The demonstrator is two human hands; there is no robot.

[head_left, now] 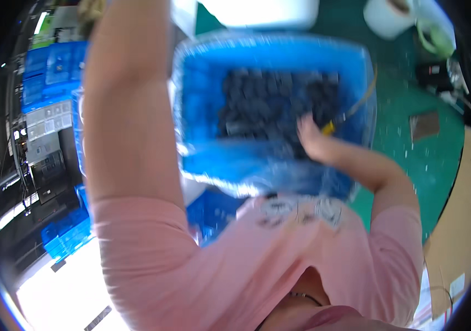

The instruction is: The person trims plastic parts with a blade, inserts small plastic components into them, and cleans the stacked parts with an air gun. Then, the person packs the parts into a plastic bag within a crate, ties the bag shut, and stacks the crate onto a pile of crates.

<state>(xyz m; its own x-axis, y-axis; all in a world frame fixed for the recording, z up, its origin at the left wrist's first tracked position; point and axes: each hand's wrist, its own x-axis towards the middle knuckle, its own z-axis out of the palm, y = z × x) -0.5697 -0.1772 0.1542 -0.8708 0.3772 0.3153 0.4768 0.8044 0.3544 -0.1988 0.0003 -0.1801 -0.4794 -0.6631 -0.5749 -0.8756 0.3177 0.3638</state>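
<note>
Green bench (412,110) fills the upper right, blurred by motion. Big blue plastic crate (271,110) sits on it near the person's edge, tilted or mid-shift (can't tell which), probably placed close so the reach inside stays short. A dense batch of small dark parts (268,102) lies in the crate's middle and far half; too blurred to name the kind.

Left arm goes straight up along the crate's left wall and out of the top of the picture; the left hand itself isn't visible, so whether it grips anything can't be told. Right hand (313,138) reaches into the crate at the right edge of the dark parts, fingers curled down among them, seems to be touching them; closed or loose can't be told through the blur. A small yellow bit (328,128) sits just beside that hand, with a thin cord running off toward the crate's right wall.

More blue crates (48,71) are stacked at the far left. A white roll (387,16) stands at the bench's far edge. Brown cardboard sheet (458,243) lies at the right.
</note>
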